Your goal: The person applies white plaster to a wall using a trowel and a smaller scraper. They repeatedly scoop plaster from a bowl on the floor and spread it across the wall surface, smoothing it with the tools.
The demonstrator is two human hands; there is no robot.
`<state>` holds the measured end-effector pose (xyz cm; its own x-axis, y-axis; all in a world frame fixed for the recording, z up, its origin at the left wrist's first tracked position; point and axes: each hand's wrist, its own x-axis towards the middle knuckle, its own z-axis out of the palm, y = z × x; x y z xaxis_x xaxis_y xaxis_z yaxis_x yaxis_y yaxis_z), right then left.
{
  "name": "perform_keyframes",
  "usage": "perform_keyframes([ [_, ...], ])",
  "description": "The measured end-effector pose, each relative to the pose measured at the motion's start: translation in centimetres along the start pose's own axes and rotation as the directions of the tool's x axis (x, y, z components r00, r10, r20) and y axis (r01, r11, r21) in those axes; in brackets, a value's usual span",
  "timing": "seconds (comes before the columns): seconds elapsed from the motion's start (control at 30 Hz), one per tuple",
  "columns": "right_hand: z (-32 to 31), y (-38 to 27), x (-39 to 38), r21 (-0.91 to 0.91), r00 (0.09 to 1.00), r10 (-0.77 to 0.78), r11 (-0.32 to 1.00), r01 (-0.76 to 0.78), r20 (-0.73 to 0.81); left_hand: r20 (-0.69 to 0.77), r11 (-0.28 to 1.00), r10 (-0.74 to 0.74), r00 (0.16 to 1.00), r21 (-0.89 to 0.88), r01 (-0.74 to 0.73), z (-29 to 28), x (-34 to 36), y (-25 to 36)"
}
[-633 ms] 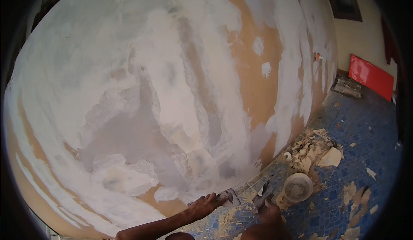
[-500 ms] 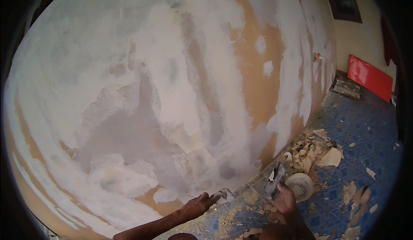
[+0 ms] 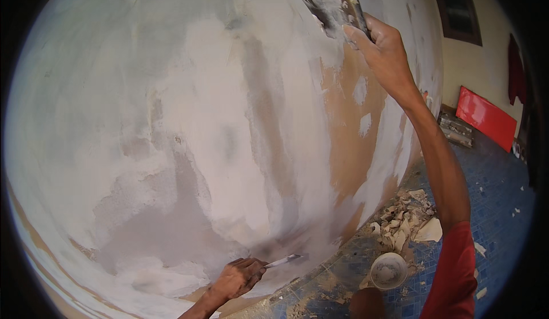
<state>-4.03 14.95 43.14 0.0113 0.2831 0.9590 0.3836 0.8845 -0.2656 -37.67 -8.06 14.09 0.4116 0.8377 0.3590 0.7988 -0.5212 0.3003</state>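
My right hand (image 3: 382, 56) is raised to the upper part of the wall (image 3: 220, 119), closed round a wide flat putty knife (image 3: 337, 14). Dark and white smears of filler mark its blade, which lies against or very close to the wall. Low down, my left hand (image 3: 239, 278) grips a second putty knife (image 3: 282, 261), seen nearly edge-on near the base of the wall. White and grey filler covers much of the wall in uneven patches, with orange-brown paint showing between them. A round pale tub (image 3: 389, 271) stands on the floor below my right arm.
Broken flakes and scraps (image 3: 405, 222) are heaped on the blue tiled floor (image 3: 492, 222) along the wall. Farther right, a red panel (image 3: 486, 117) leans by another wall, beside some dirty greyish pieces (image 3: 456, 129). A dark-framed opening (image 3: 457, 7) is above.
My right hand has risen from beside the tub to the upper wall with its putty knife. My left hand has shifted slightly left and down, its knife now turned edge-on.
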Motion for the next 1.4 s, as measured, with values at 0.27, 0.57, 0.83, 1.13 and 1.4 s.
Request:
perform_keyframes([
  [0.27, 7.8, 2.9, 4.2, -0.308, 0.883, -0.470, 0.838, 0.450, 0.014, -0.141, 0.965, -0.260, 0.955, -0.017, 0.261, -4.6, -4.5, 3.7],
  [0.57, 6.8, 2.9, -6.1, -0.280, 0.879, -0.463, 0.833, 0.476, 0.116, -0.193, 0.845, -0.527, 0.828, -0.219, 0.487, 0.5, -11.8, 8.1],
  [0.83, 4.2, 4.9, 6.7, -0.356, 0.807, -0.591, 0.752, 0.555, 0.012, -0.200, 0.719, -0.688, 0.698, -0.325, 0.615, 3.4, -14.7, 10.4],
  [1.13, 5.3, 5.9, -2.1, -0.304, 0.806, -0.569, 0.748, 0.590, 0.163, -0.178, 0.612, -0.790, 0.587, -0.180, 0.770, 5.1, -17.0, 9.7],
  [1.4, 4.5, 4.1, 2.6, -0.313, 0.956, -0.292, 0.906, 0.286, 0.027, -0.183, 0.603, -0.797, 0.575, -0.191, 0.775, 4.8, -13.9, 9.6],
])
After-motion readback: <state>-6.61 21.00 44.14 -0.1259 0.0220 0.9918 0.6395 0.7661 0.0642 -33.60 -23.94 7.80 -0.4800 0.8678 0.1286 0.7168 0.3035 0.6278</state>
